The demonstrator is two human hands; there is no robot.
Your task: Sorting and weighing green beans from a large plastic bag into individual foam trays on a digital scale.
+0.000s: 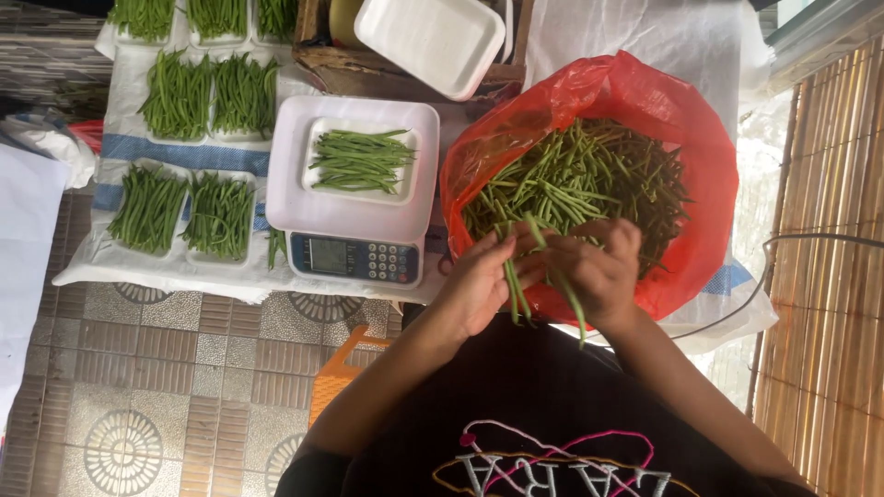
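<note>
A small bunch of green beans (518, 276) is held between the two hands at the near edge of a red plastic bag (700, 147). The left hand (479, 281) is closed around the bunch, with the fingers curled over the pods and the thumb pressed against them. The right hand (599, 267) is also closed on the same beans, its fingers bent downward and gathered together; a few pods hang out below it. The two hands are touching each other over the bunch. The ends of the held beans point toward the person's dark shirt (543, 414).

The red bag is wide open and is filled with a large heap of loose beans (589, 175). Just beside it, a white scale (354, 221) is placed, and on its platform a white foam tray (361, 161) with a thin layer of beans is seen. Further away, several filled trays (184, 212) are laid in rows on a white cloth (120, 147). An empty foam tray (428, 41) lies behind the scale.
</note>
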